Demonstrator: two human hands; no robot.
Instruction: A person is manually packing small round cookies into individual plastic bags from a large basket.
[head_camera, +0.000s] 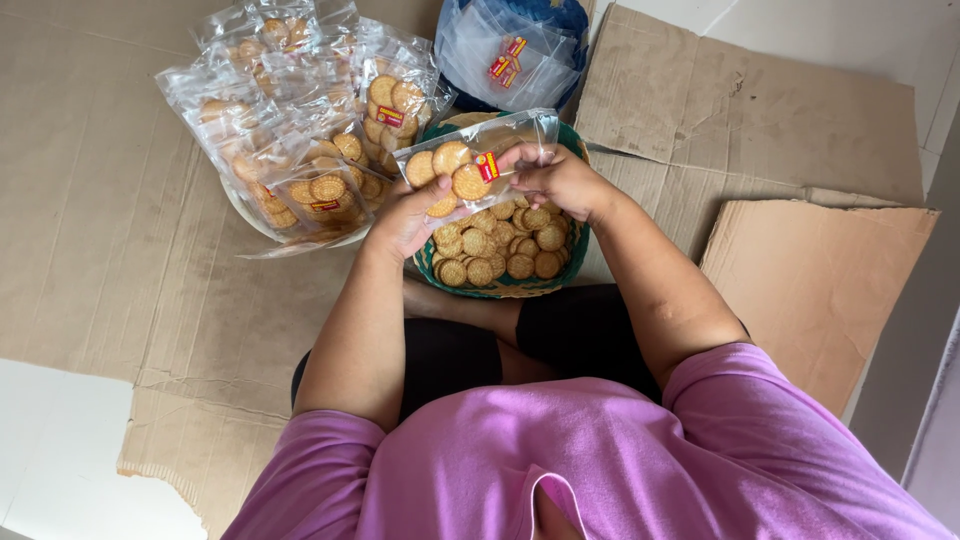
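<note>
Both bare forearms reach up to frame centre; left hand (405, 218) and right hand (560, 180) curl their fingers closed, pinching.

Floor: we see pale floor (60, 440) under flattened cardboard (110, 200).
On cardboard: green basket (500, 288) of biscuits; round tray (250, 212) piled with filled bags, just left of it; blue bag (560, 20) of empty wrappers behind.
Right: loose cardboard sheet (820, 280).

We saw a heap of filled packets (300, 130) on a pale tray (245, 215) at the left, a blue sack (560, 20) of empty bags (500, 55) behind, and flattened cardboard (800, 270) spread over the white floor (50, 440).
</note>
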